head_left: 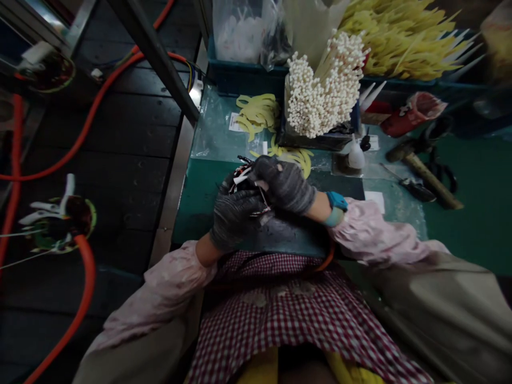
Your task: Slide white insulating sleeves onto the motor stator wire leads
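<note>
My left hand, in a dark grey glove, is closed round a bundle of wires with white sleeving above the front of the green bench. My right hand, gloved too, is pinched over the same bundle from the right. A thin pale strand runs down between the hands. Most of what they hold is hidden by the gloves. Just beyond the hands lie yellow flat strips and a short white tube.
Behind stands a box of thin white-tipped sticks, beside bins with yellow sleeves. A hammer, a screwdriver and a small white bottle lie to the right. At left, a wound coil part carries an orange cable.
</note>
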Demonstrator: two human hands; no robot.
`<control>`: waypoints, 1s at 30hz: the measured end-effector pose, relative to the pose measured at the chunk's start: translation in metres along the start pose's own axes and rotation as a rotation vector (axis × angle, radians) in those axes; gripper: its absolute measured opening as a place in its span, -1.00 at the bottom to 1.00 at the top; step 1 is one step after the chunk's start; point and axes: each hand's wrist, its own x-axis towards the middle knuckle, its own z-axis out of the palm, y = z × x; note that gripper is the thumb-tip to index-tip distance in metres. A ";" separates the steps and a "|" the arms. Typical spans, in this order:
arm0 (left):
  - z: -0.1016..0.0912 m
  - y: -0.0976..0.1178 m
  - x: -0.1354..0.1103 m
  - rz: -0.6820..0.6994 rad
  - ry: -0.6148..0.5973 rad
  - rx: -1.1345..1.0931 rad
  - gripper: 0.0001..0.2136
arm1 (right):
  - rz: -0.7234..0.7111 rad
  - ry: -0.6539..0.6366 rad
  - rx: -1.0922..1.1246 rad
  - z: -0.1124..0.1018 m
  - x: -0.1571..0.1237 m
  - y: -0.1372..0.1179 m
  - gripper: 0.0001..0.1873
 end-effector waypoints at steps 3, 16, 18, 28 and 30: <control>-0.002 -0.006 -0.006 0.063 -0.053 0.043 -0.92 | 0.074 0.107 -0.023 -0.009 0.010 0.007 -0.75; -0.083 -0.011 0.003 0.343 -0.355 0.403 -0.61 | -0.076 -0.283 0.007 -0.015 0.034 0.049 -0.60; -0.085 -0.015 0.003 0.416 -0.320 0.479 -0.63 | -0.107 -0.301 -0.003 -0.021 0.043 0.052 -0.63; -0.058 -0.036 -0.012 0.315 -0.238 0.344 -0.83 | 0.269 0.497 -0.358 -0.057 0.033 0.072 -0.78; -0.049 -0.042 -0.013 0.300 -0.202 0.289 -0.83 | 0.282 0.539 -0.335 -0.057 0.044 0.078 -0.76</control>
